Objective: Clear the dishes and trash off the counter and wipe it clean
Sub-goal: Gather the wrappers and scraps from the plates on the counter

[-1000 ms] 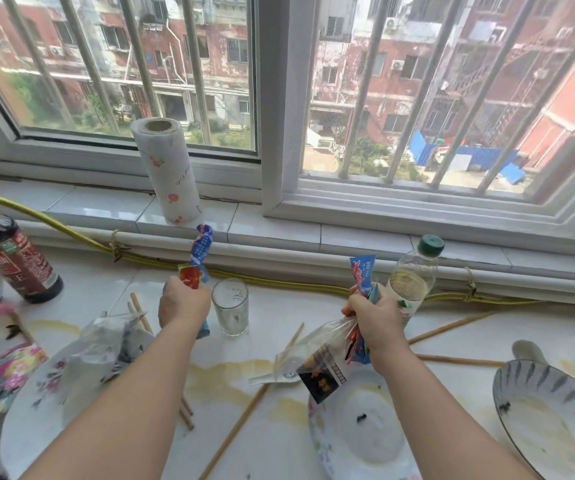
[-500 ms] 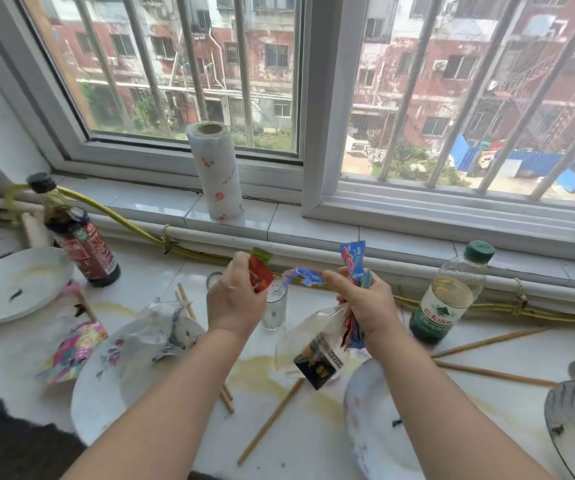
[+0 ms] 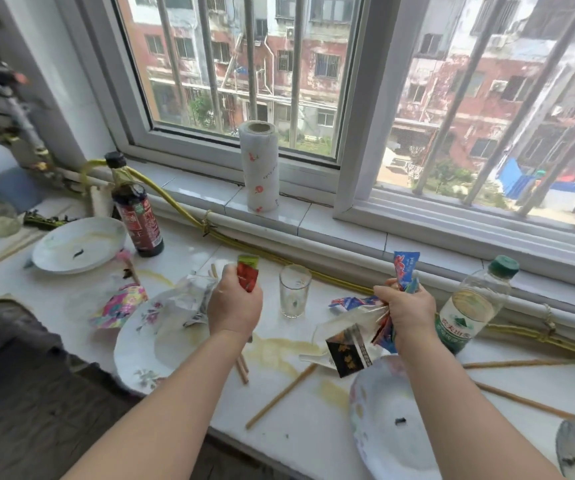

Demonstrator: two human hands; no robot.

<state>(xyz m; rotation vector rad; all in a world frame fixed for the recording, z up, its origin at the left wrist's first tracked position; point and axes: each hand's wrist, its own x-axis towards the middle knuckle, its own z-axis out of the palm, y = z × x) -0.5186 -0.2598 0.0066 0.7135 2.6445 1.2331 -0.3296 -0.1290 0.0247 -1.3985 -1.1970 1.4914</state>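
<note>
I am watching from the head view. The left hand [image 3: 234, 306] is gripping a red wrapper [image 3: 247, 276], fingers curled tight round its lower half so the green top edge is sticking up. A second ago that hand was also holding up a blue strip. That blue strip [image 3: 350, 302] is now hanging at the left of the right hand [image 3: 407, 308], so I am reading it as passed across.

The right hand is clamping a bundle of trash: a blue wrapper [image 3: 405, 268] is poking up above the fingers and a clear bag with a black label [image 3: 346, 344] is dangling below. Both hands are hovering above the counter [image 3: 307, 427], on either side of the glass [image 3: 294, 291]. The view is also swinging left, bringing the soy sauce bottle [image 3: 135, 209] and a white plate [image 3: 78, 245] into sight at the far left.

For the task, I am judging that loose wrappers are being gathered into one hand, with the red one likely next. Much is still waiting:
- a crumpled bag [image 3: 189, 299] is lying on the floral plate [image 3: 140, 348]
- a pink wrapper [image 3: 121, 306] is sitting just left of that plate
- chopsticks [image 3: 281, 396] are lying across the yellow spill [image 3: 279, 351]
- another plate [image 3: 383, 427] is sitting near right, with the water bottle [image 3: 469, 306] beyond it

The paper towel roll [image 3: 258, 166] is standing on the far sill, untouched, so wiping is not yet beginning.
</note>
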